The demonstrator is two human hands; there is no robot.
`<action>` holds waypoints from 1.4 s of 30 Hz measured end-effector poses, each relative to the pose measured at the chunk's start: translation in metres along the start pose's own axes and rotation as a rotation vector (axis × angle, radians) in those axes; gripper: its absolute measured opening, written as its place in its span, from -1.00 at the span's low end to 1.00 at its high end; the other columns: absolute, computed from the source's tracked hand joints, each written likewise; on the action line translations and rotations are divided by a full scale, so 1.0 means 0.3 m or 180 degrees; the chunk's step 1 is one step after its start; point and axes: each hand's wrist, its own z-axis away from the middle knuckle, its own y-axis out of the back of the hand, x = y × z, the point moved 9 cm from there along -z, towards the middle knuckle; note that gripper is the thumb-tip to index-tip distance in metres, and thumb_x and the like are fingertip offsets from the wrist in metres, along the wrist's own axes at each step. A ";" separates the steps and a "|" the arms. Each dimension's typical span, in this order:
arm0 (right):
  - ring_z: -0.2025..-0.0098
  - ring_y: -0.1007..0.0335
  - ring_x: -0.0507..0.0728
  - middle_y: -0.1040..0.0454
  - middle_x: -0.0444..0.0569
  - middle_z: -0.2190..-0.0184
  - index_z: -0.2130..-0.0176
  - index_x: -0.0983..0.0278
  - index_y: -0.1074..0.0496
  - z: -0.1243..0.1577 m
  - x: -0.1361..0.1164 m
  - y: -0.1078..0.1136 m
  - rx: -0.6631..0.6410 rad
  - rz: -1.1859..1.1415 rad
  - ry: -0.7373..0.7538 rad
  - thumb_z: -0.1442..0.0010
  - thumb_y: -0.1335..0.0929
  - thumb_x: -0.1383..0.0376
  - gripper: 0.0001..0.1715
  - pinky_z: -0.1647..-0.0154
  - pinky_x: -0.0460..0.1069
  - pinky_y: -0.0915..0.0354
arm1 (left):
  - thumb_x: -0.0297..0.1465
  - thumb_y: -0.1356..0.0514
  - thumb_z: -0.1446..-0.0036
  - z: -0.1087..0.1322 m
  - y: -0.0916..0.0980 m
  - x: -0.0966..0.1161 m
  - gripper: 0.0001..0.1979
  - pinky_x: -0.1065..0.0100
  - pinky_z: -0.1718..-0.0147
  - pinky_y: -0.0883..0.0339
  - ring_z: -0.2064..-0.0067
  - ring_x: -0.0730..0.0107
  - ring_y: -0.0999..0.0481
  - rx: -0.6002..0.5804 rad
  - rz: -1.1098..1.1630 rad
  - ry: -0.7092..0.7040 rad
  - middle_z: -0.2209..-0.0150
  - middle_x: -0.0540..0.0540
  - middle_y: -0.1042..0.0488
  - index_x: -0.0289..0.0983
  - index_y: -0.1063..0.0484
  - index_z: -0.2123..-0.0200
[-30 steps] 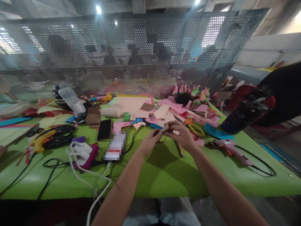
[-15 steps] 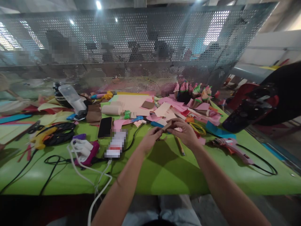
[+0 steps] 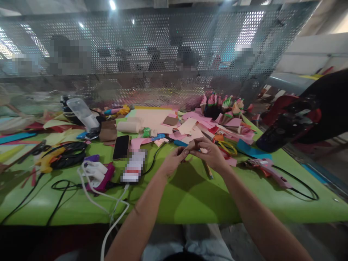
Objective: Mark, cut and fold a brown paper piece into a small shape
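My left hand (image 3: 175,159) and my right hand (image 3: 208,153) meet above the middle of the green table (image 3: 201,203). Fingers of both are closed round a small brown paper piece (image 3: 189,149), mostly hidden by the fingertips. Under my right hand lies a pencil (image 3: 209,170), partly covered. A blue paper strip (image 3: 179,143) sits just behind my left hand. Beyond the hands spreads a heap of pink, cream and red paper scraps (image 3: 188,126), with yellow-handled scissors (image 3: 230,148) to the right.
A pink glue gun (image 3: 269,170) and dark bottle (image 3: 277,132) are at the right. Paper cones (image 3: 227,103) stand behind. To the left are a phone (image 3: 121,147), a magenta power strip (image 3: 106,177) with cables, and a yellow-black tool (image 3: 51,159). A perforated metal screen (image 3: 163,83) rises behind.
My fingers have shifted round the brown paper piece, and less of it shows. My right hand has dipped slightly. At the far left edge, a yellow-green strip now shows on the papers.
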 end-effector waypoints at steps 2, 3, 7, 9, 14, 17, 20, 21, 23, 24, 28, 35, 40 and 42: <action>0.11 -0.44 0.22 -0.51 0.02 0.24 0.43 0.20 -0.54 -0.001 -0.001 -0.004 -0.0026 0.0035 0.0016 -0.12 -0.46 0.10 -0.76 0.03 0.13 -0.36 | 0.11 -0.39 0.24 0.001 -0.001 0.006 -0.39 0.42 0.40 -0.20 0.39 0.49 -0.27 0.0004 0.0039 -0.0010 0.42 0.04 -0.34 -0.29 -0.43 0.35; 0.12 -0.45 0.22 -0.51 0.02 0.25 0.44 0.20 -0.53 -0.002 -0.001 -0.005 -0.0034 0.0052 0.0020 -0.12 -0.47 0.10 -0.76 0.05 0.13 -0.36 | 0.12 -0.40 0.26 0.001 -0.002 0.007 -0.38 0.42 0.40 -0.20 0.40 0.51 -0.26 0.0002 0.0052 -0.0017 0.42 0.05 -0.34 -0.29 -0.42 0.36; 0.12 -0.45 0.22 -0.52 0.02 0.25 0.44 0.21 -0.54 -0.005 -0.003 0.003 0.0012 0.0062 0.0026 -0.12 -0.46 0.11 -0.77 0.03 0.12 -0.36 | 0.11 -0.39 0.24 -0.002 -0.001 0.001 -0.39 0.42 0.44 -0.15 0.47 0.56 -0.17 -0.0008 0.0062 0.0005 0.50 0.09 -0.27 -0.29 -0.40 0.37; 0.11 -0.45 0.21 -0.52 0.02 0.25 0.41 0.20 -0.57 -0.006 0.001 0.011 0.0038 0.0004 -0.0014 -0.13 -0.46 0.11 -0.78 0.00 0.12 -0.34 | 0.09 -0.36 0.15 -0.005 0.000 -0.005 -0.44 0.42 0.47 -0.11 0.50 0.55 -0.15 -0.0045 0.0006 0.0005 0.55 0.11 -0.21 -0.29 -0.40 0.37; 0.08 -0.43 0.21 -0.52 0.00 0.24 0.37 0.20 -0.61 -0.006 0.021 0.028 0.0100 -0.0120 -0.0162 -0.14 -0.44 0.11 -0.78 -0.04 0.13 -0.31 | -0.01 -0.28 -0.01 -0.016 0.012 0.002 -0.59 0.39 0.49 -0.03 0.51 0.52 -0.16 -0.0061 -0.0218 -0.0143 0.55 0.07 -0.23 -0.27 -0.39 0.41; 0.07 -0.43 0.21 -0.51 -0.02 0.25 0.38 0.19 -0.62 -0.008 0.033 0.031 0.0164 -0.0135 -0.0189 -0.11 -0.46 0.11 -0.79 -0.04 0.13 -0.31 | -0.01 -0.27 -0.01 -0.024 0.019 0.007 -0.60 0.39 0.49 -0.04 0.51 0.50 -0.17 -0.0063 -0.0422 -0.0227 0.55 0.08 -0.22 -0.25 -0.37 0.43; 0.10 -0.44 0.20 -0.51 -0.03 0.25 0.40 0.19 -0.61 -0.012 0.041 0.029 0.0192 -0.0114 -0.0154 -0.07 -0.47 0.14 -0.82 -0.01 0.11 -0.33 | -0.01 -0.23 -0.03 -0.029 0.026 0.014 -0.60 0.39 0.49 -0.04 0.50 0.48 -0.18 -0.0074 -0.0698 -0.0324 0.57 0.08 -0.22 -0.25 -0.38 0.41; 0.11 -0.44 0.20 -0.51 -0.02 0.25 0.40 0.19 -0.61 -0.013 0.043 0.030 0.0212 -0.0103 -0.0141 -0.06 -0.48 0.14 -0.83 0.00 0.11 -0.33 | -0.01 -0.22 -0.04 -0.030 0.027 0.014 -0.60 0.39 0.49 -0.03 0.51 0.48 -0.17 -0.0096 -0.0771 -0.0331 0.57 0.09 -0.22 -0.26 -0.38 0.41; 0.13 -0.44 0.20 -0.51 -0.02 0.25 0.41 0.19 -0.60 -0.015 0.046 0.036 0.0256 -0.0086 -0.0135 -0.05 -0.48 0.14 -0.83 0.03 0.10 -0.35 | -0.02 -0.21 -0.05 -0.029 0.030 0.016 -0.61 0.39 0.49 -0.03 0.50 0.48 -0.18 -0.0113 -0.0867 -0.0322 0.57 0.09 -0.22 -0.26 -0.39 0.41; 0.13 -0.44 0.20 -0.51 -0.02 0.26 0.40 0.19 -0.59 -0.015 0.048 0.039 0.0273 -0.0084 -0.0143 -0.06 -0.47 0.14 -0.83 0.05 0.09 -0.36 | -0.02 -0.21 -0.05 -0.028 0.031 0.017 -0.61 0.39 0.48 -0.05 0.50 0.48 -0.19 -0.0119 -0.0891 -0.0311 0.56 0.09 -0.23 -0.26 -0.38 0.41; 0.15 -0.44 0.18 -0.51 -0.03 0.25 0.39 0.20 -0.59 -0.014 0.050 0.043 0.0277 -0.0098 -0.0156 -0.07 -0.47 0.13 -0.81 0.07 0.09 -0.36 | 0.02 -0.22 -0.03 -0.025 0.020 0.022 -0.57 0.40 0.43 -0.11 0.45 0.47 -0.24 -0.0167 -0.0905 -0.0326 0.50 0.05 -0.30 -0.27 -0.40 0.39; 0.13 -0.44 0.19 -0.51 -0.04 0.27 0.43 0.19 -0.56 -0.015 0.039 0.027 0.0150 0.0043 -0.0050 -0.08 -0.47 0.07 -0.76 0.03 0.10 -0.34 | 0.07 -0.32 0.12 -0.035 0.022 -0.005 -0.49 0.41 0.44 -0.09 0.48 0.52 -0.19 -0.0060 -0.0510 -0.0252 0.54 0.09 -0.27 -0.28 -0.37 0.44; 0.12 -0.45 0.20 -0.52 -0.02 0.25 0.39 0.19 -0.58 -0.015 0.027 0.027 0.0078 0.0088 0.0008 -0.10 -0.46 0.06 -0.75 0.02 0.12 -0.34 | 0.03 -0.32 0.08 -0.030 0.010 0.002 -0.53 0.40 0.44 -0.09 0.48 0.51 -0.25 -0.0109 -0.0393 -0.0244 0.53 0.06 -0.33 -0.28 -0.44 0.38; 0.14 -0.45 0.20 -0.52 -0.02 0.25 0.40 0.18 -0.57 -0.015 0.018 0.025 0.0056 0.0126 0.0025 -0.11 -0.45 0.06 -0.75 0.03 0.13 -0.34 | 0.05 -0.30 0.04 -0.027 -0.005 0.005 -0.53 0.39 0.45 -0.09 0.49 0.50 -0.25 -0.0198 -0.0360 -0.0250 0.54 0.06 -0.33 -0.27 -0.46 0.37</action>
